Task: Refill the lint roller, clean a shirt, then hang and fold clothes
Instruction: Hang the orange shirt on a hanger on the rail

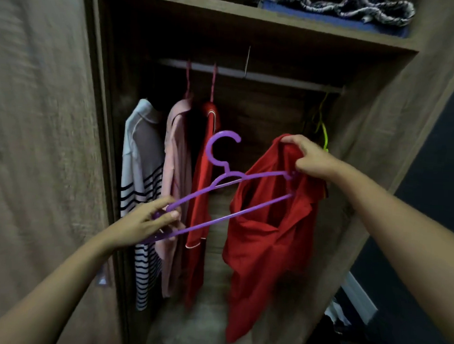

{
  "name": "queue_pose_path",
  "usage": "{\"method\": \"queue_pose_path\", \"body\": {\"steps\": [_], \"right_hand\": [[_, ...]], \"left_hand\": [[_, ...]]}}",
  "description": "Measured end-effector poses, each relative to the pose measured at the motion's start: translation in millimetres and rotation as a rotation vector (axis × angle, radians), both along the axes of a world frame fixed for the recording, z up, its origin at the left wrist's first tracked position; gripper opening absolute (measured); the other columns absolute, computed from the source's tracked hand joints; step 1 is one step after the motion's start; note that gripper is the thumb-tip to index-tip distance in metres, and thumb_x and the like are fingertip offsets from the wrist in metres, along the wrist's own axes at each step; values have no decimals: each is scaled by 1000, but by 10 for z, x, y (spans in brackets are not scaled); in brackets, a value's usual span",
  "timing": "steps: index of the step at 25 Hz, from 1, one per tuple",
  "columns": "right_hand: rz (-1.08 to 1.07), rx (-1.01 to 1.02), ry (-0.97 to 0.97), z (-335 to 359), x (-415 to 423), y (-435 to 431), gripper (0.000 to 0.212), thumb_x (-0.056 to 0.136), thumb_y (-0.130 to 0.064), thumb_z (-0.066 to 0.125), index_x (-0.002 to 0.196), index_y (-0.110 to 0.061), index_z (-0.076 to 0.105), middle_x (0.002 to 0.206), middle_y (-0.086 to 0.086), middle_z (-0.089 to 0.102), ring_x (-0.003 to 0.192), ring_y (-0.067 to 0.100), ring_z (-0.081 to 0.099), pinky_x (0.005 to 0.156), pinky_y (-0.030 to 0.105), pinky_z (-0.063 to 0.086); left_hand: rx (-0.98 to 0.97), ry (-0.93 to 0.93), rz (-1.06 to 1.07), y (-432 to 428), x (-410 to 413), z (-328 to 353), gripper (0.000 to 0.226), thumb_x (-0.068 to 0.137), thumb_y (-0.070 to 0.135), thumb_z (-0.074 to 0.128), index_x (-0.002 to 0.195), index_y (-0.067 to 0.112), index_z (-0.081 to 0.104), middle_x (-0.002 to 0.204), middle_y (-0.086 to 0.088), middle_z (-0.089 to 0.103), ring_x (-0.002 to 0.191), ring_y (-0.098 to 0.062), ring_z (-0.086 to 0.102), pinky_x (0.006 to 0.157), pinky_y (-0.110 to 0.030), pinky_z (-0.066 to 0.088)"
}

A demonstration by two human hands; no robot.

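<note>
Near field: left hand (pixel 144 223) pinches the left end of the purple hanger (pixel 210 150), thumb on top, fingers curled under the corner where the shoulder arm meets the bottom bar. The hanger sits tilted, left end low, right end high, hook up and opening to the right.

Right hand (pixel 311 159) is higher and further out, fingers curled tight around a bunch of fabric at the top of the red shirt (pixel 264 250). The hanger's right end runs up to that hand; I can't tell if the fingers also hold it. The bottom bar's right end disappears into the shirt's neck opening. The shirt hangs free from the grip, collar flopped open, in front of the wardrobe's right half.

Behind: open wardrobe (pixel 376 125), door (pixel 41 139) swung out on the left. Hanging below the rail (pixel 275 79), left to right: white striped shirt (pixel 141 169), pink shirt (pixel 175 170), red garment with white piping (pixel 202 196). A bare green hanger (pixel 323 134) hangs at the far right end.

Top shelf (pixel 251 21): grey patterned fabric (pixel 355 9) on something blue. Frame is motion-blurred.
</note>
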State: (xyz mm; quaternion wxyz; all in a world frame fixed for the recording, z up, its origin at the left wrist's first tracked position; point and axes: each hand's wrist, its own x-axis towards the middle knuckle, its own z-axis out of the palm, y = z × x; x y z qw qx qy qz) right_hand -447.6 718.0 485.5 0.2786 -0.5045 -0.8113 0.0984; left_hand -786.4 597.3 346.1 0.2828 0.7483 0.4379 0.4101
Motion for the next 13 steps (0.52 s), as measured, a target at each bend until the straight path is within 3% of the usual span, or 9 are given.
{"method": "queue_pose_path", "body": {"steps": [3,5,7,10,12,13], "right_hand": [[314,8,-147,14,-428,-345,80,51,-9,39,131,-7,47,130,1,43,125,11,39,102,13,26],[379,82,-222,29,-512,-445,68,61,-21,50,128,-14,51,128,-2,51,122,10,46,104,23,34],[273,400,-350,50,-398,-469,54,77,-49,49,125,-25,51,122,-1,62,113,16,58,93,35,46],[178,815,-438,-26,-143,-446,54,90,-62,28,106,-23,62,94,2,72,82,24,70,59,35,54],[173,866,-388,-88,-73,-434,59,91,-61,25,95,-19,65,84,4,73,72,26,70,49,33,52],[159,864,-361,-104,-51,-430,59,91,-61,25,95,-18,65,83,6,73,71,27,70,48,34,52]], "left_hand": [[3,-43,-29,63,243,104,14,87,38,50,84,24,52,82,-2,74,68,-14,70,59,-20,53],[-13,-186,-15,78,304,128,20,88,35,49,86,15,49,77,-7,75,59,-16,68,51,-20,50],[-11,-309,-18,33,287,159,26,87,44,51,85,19,49,71,-9,73,54,-19,67,48,-23,49],[86,-178,47,-48,299,182,34,73,72,53,82,40,55,70,-3,72,57,-18,68,55,-26,51],[332,-36,234,-72,356,236,17,81,62,50,89,49,57,75,8,70,59,1,65,61,-18,49],[493,-48,362,-117,386,290,17,86,52,48,94,44,61,77,13,69,63,7,61,63,-10,46]]}}
